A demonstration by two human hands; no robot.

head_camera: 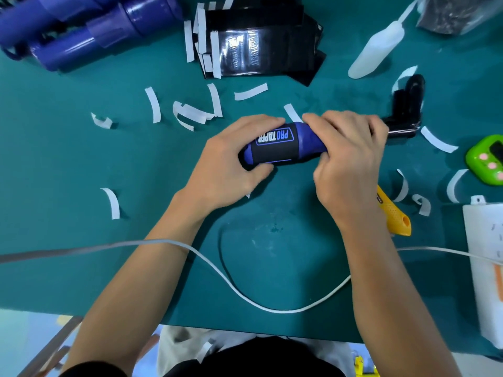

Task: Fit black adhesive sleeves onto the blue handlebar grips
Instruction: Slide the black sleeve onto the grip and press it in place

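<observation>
A blue handlebar grip (pixel 309 141) lies crosswise over the middle of the green mat. A black adhesive sleeve (pixel 275 148) printed PRO TAPER is wrapped around its left half. My left hand (pixel 228 164) grips the sleeved end, fingers curled round it. My right hand (pixel 351 156) grips the bare blue right end and hides it. A stack of black sleeves (pixel 261 47) with white backing strips lies at the back centre. More blue grips (pixel 79 31) lie at the back left.
Peeled white backing strips (pixel 153 104) are scattered over the green mat (pixel 81 164). A white squeeze bottle (pixel 377 47), a black clamp (pixel 407 110), a green timer (pixel 487 159), a yellow knife (pixel 394 213) and a white box (pixel 487 268) lie to the right. A white cable (pixel 217 270) crosses the front.
</observation>
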